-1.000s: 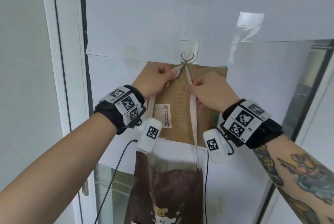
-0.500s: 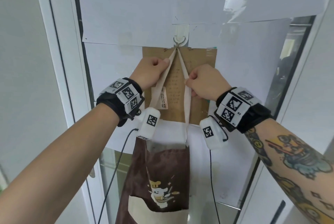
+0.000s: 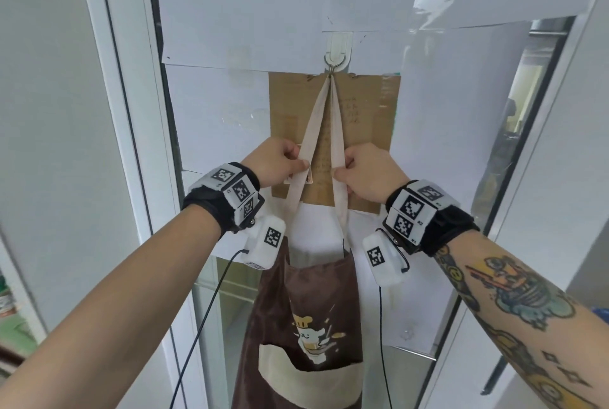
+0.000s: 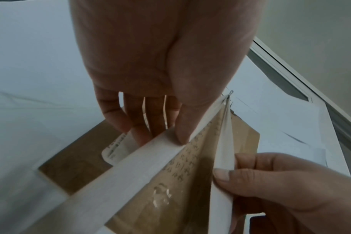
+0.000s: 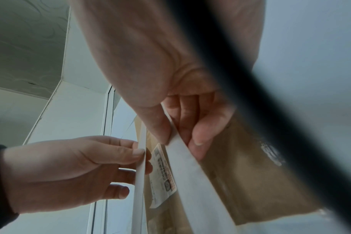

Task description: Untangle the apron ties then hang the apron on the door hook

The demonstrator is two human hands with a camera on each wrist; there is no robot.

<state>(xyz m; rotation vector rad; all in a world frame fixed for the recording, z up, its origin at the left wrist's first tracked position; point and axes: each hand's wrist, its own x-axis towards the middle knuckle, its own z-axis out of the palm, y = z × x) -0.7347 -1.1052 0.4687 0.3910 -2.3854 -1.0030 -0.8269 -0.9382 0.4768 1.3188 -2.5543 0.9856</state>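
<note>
The door [image 3: 211, 13] fills the head view, its glass papered over, with a brown cardboard sheet [image 3: 369, 131] taped at centre frame. The brown apron [image 3: 306, 326] hangs down the lower middle of the frame, and its pale neck strap [image 3: 316, 118] rises in two lines that meet on the door hook [image 3: 334, 60] in the upper centre.

The main risk lies at the hook. It looks like a small wire hook on a stick-on pad, so a hard downward pull on both sides of the strap could peel the pad off the door, and the apron would drop. An uneven pull could drag the strap sideways off the wire tip. Whether the strap sits fully in the bend of the hook is hard to tell, since that spot is small in every view. Letting go abruptly could also make the apron swing.

The left hand [image 3: 275, 161] pinches the left run of the strap between thumb and curled fingers at centre frame. The right hand [image 3: 369, 174] pinches the right run the same way, level with it and just beside it. Both grasp only the strap, and the waist ties are not visible.
</note>
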